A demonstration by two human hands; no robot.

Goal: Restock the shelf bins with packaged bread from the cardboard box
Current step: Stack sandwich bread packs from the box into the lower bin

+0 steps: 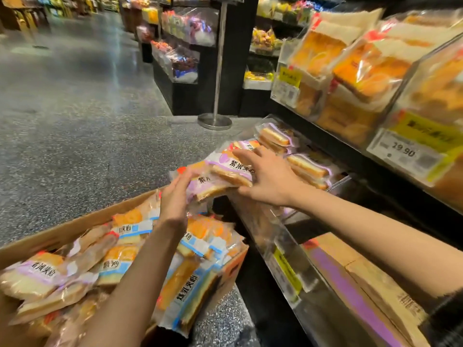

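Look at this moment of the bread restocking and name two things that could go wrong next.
1. The left hand and right hand carry several slippery purple-label packs at once; one could slide out before reaching the lower shelf bin.
2. The cardboard box is heaped, with a blue-label pack hanging over its edge; a nudge from an arm might tip it onto the floor.

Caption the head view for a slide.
Both hands, left and right, carry purple-label bread packs from the cardboard box toward the lower shelf bin.
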